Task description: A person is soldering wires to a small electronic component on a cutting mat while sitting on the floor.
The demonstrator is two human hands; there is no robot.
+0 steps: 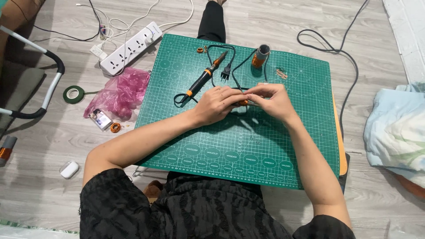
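Setting: green cutting mat (248, 146) laid on a grey wood floor (57, 146), seen from above.
Left hand (215, 105): curled narrow over a small orange part (244, 102), pinching one end.
Right hand (272, 101): fingertips closed on the same part's other end, meeting the left hand at mat centre.
Part: mostly hidden by fingers; exact kind cannot be told.
Nearby: black-and-orange soldering iron (204, 78) lying unheld just beyond the left hand, its black cord (237, 73) looping under both hands; copper wire spool (261, 55) further back.
Doing it well: probably steady wrists on the mat, light pinch, cord kept out from under the part.
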